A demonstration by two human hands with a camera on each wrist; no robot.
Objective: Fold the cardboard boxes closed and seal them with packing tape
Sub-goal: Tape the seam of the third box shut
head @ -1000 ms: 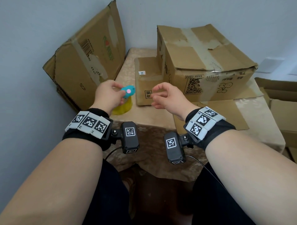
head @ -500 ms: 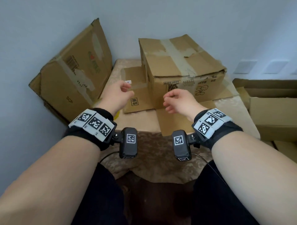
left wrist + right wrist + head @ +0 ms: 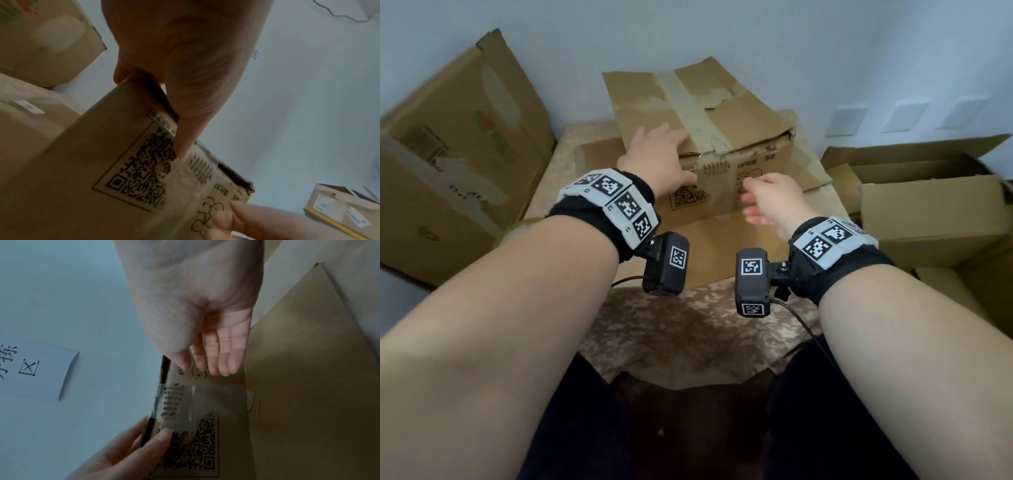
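Left hand (image 3: 654, 161) dropped the tape dispenser, now grasping the box (image 3: 722, 137) top edge; right hand (image 3: 767, 198) released beside it. Sealing paused.

I see a table (image 3: 678, 329) draped in a beige patterned cloth, under my fingers. White wall plates (image 3: 907, 116) sit far right of them; a paper sign (image 3: 30, 369) hangs on the wall beyond.
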